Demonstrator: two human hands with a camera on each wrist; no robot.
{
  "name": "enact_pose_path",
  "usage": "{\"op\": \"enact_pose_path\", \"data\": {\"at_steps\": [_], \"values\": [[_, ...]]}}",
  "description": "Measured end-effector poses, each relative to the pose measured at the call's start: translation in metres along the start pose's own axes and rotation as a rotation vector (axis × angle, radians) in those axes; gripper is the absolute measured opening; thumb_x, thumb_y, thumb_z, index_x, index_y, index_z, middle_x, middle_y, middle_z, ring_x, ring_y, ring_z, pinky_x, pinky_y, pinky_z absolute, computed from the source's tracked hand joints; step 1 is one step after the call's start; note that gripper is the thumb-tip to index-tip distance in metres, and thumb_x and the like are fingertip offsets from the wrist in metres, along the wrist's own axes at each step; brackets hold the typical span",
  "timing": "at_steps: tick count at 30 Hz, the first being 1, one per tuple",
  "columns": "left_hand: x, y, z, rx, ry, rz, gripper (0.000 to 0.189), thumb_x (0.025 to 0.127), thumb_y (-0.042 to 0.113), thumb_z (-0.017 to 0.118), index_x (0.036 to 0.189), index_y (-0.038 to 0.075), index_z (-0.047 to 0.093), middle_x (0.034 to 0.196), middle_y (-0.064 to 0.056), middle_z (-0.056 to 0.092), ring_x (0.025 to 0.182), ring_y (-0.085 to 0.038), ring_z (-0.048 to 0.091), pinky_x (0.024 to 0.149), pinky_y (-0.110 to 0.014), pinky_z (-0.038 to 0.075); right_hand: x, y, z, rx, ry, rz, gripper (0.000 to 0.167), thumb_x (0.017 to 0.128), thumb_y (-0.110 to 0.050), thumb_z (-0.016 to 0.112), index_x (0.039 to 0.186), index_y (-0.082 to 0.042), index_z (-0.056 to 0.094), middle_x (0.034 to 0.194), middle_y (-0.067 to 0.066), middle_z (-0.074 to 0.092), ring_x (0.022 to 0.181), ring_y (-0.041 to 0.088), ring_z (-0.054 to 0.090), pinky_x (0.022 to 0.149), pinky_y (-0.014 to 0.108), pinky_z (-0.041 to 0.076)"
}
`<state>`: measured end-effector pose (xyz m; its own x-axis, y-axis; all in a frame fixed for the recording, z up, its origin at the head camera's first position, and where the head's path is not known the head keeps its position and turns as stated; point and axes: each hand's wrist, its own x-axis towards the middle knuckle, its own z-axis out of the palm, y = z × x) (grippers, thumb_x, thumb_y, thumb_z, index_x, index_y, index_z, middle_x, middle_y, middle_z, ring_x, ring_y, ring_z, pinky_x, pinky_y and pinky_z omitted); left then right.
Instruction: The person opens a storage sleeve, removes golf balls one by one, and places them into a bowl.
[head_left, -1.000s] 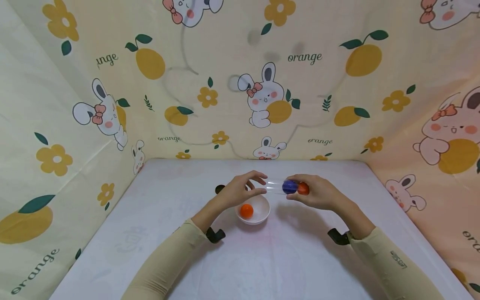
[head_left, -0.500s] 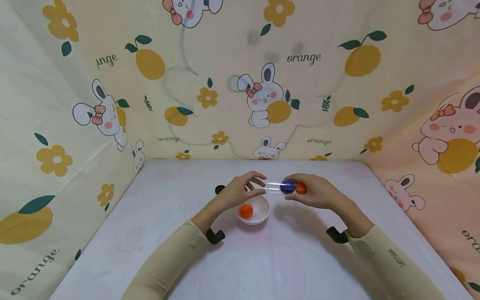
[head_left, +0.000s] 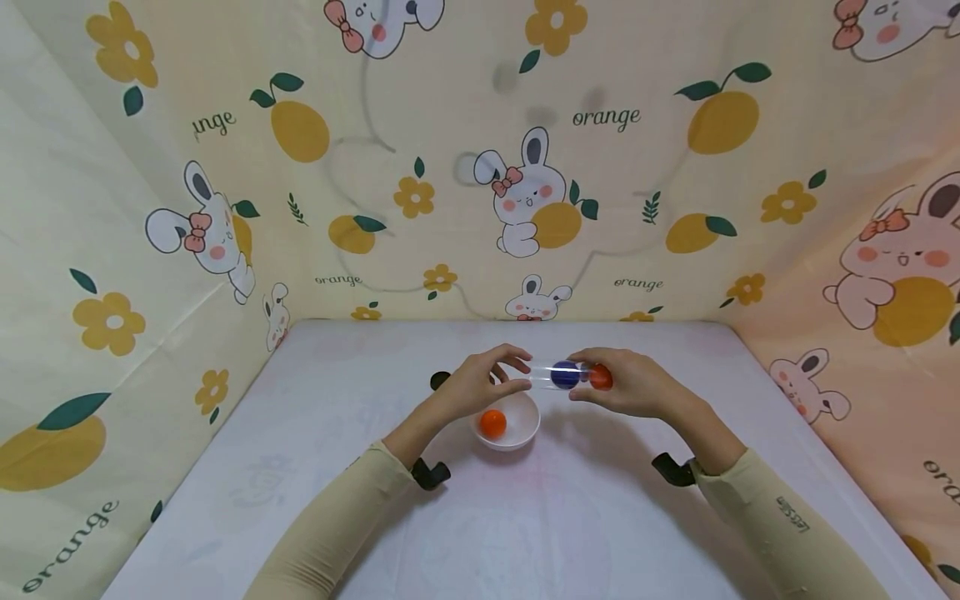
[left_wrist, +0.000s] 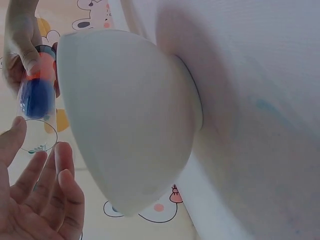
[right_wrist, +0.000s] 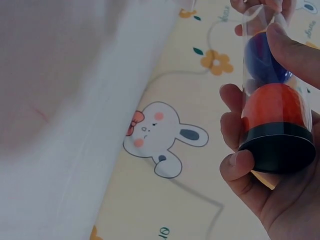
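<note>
My right hand (head_left: 626, 382) grips a clear tube (head_left: 542, 375) with a black base (right_wrist: 280, 147), holding it sideways above the table. Inside sit a red-orange ball (right_wrist: 277, 105) at the base end and a dark blue ball (head_left: 566, 375) nearer the mouth. At the tube's open end is my left hand (head_left: 480, 379), thumb and fingers spread with the fingertips right at the rim (left_wrist: 37, 135). Just below the hands stands a white bowl (left_wrist: 125, 115) on the table. An orange ball (head_left: 492, 424) lies in the bowl's left side.
A round black object (head_left: 440, 380) shows partly behind my left hand. White cloth covers the table (head_left: 480, 517). Patterned curtain (head_left: 450, 167) with rabbits and oranges closes off the back and both sides.
The blue ball has slid left along the tube, leaving a gap from the red-orange ball. The tube and right hand have shifted slightly left; the left hand stays nearly still.
</note>
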<state>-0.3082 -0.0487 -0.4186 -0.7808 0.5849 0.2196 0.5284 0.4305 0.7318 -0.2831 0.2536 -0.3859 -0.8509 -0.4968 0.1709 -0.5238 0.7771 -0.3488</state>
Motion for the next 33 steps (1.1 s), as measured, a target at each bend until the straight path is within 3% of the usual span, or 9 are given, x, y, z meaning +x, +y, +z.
{"op": "enact_pose_path", "data": {"at_steps": [7, 15, 23, 30, 33], "values": [[0.0000, -0.0002, -0.0006, 0.003, -0.001, -0.005, 0.045, 0.102, 0.034, 0.076, 0.143, 0.024, 0.061, 0.132, -0.001, 0.074, 0.103, -0.015, 0.067, 0.088, -0.030, 0.059, 0.0004, -0.0010, -0.0001, 0.003, 0.003, 0.000, 0.061, 0.091, -0.056, 0.083, 0.138, -0.019, 0.071, 0.125, 0.006, 0.075, 0.096, 0.019, 0.066, 0.075, 0.033, 0.054], [-0.0002, -0.0012, -0.0009, -0.004, -0.005, -0.016, 0.047, 0.101, 0.034, 0.077, 0.144, 0.024, 0.062, 0.133, 0.000, 0.073, 0.103, -0.016, 0.066, 0.088, -0.032, 0.059, 0.0011, -0.0013, -0.0002, 0.014, 0.003, -0.003, 0.055, 0.091, -0.046, 0.086, 0.137, -0.019, 0.071, 0.124, 0.009, 0.075, 0.094, 0.020, 0.064, 0.075, 0.035, 0.052], [-0.0027, -0.0009, -0.0015, -0.002, -0.002, -0.038, 0.047, 0.101, 0.034, 0.078, 0.144, 0.025, 0.062, 0.133, -0.003, 0.072, 0.101, -0.017, 0.065, 0.088, -0.032, 0.058, 0.0014, -0.0022, 0.0021, 0.024, -0.014, 0.022, 0.058, 0.091, -0.048, 0.086, 0.140, -0.020, 0.070, 0.121, 0.003, 0.075, 0.094, 0.019, 0.064, 0.078, 0.034, 0.054], [-0.0046, -0.0005, -0.0037, -0.004, 0.012, -0.045, 0.046, 0.101, 0.033, 0.078, 0.143, 0.024, 0.062, 0.133, -0.003, 0.072, 0.103, -0.018, 0.066, 0.087, -0.032, 0.058, -0.0001, 0.0020, 0.0035, 0.060, -0.019, -0.002, 0.057, 0.093, -0.051, 0.083, 0.138, -0.018, 0.070, 0.098, -0.006, 0.067, 0.082, 0.017, 0.058, 0.067, 0.034, 0.047], [-0.0057, -0.0005, -0.0057, 0.002, 0.023, -0.048, 0.045, 0.102, 0.033, 0.077, 0.143, 0.023, 0.062, 0.133, -0.004, 0.072, 0.104, -0.018, 0.066, 0.087, -0.032, 0.059, -0.0004, 0.0033, 0.0039, 0.067, -0.010, -0.008, 0.055, 0.094, -0.052, 0.082, 0.137, -0.019, 0.070, 0.096, -0.008, 0.066, 0.081, 0.017, 0.058, 0.066, 0.033, 0.046]]}}
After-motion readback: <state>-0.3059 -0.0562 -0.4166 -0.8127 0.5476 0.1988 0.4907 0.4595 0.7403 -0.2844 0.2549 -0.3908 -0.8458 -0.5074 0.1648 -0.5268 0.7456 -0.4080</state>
